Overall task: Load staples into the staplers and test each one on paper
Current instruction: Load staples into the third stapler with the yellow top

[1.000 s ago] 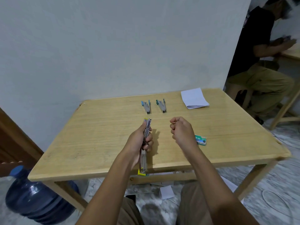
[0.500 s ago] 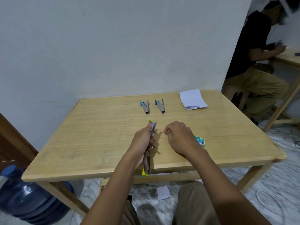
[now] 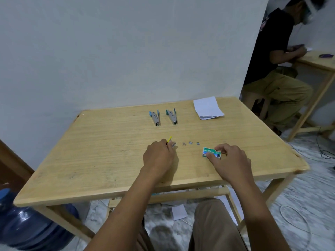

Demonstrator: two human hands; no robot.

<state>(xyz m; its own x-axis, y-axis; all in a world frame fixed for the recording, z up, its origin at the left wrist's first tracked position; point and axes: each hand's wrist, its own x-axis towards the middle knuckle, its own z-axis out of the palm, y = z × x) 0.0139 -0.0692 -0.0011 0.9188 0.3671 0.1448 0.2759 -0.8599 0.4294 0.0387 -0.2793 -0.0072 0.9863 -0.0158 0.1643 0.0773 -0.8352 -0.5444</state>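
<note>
Here, at the far left, a blue water bottle (image 3: pixel 27 229) stands on the floor beside a leg of the wooden counter (image 3: pixel 90 160). Moving right, the left hand (image 3: pixel 158 156) rests on the counter near its middle, knuckles up and fingers curled round the yellow stapler (image 3: pixel 169 138). Only the yellow tip and a bit of bare metal just right of the fingertips show past the hand, and the rest of the stapler is hidden under it.

Farther back, toward the wall, the blue stapler (image 3: pixel 155 117) and the green stapler (image 3: pixel 171 116) lie side by side, close but apart, their metal noses pointing toward the person. Neither is touched.

Right of the left hand, three small clumps of loose staples (image 3: pixel 190 142) lie in a short row on the bare wood, apart from one another, between the two hands. Just beyond them sits the green staple box (image 3: pixel 211 153), flat on the counter. The right hand (image 3: pixel 228 160) pinches it, with the thumb on its near edge and the curled fingers at its far right end.

At the back right corner of the counter lies a pad of white paper (image 3: pixel 207 108), well apart from both hands. Scraps of white paper (image 3: pixel 179 211) lie on the floor under the counter. At the far right, another person (image 3: pixel 275 60) sits bent over a second table (image 3: pixel 320 62).
</note>
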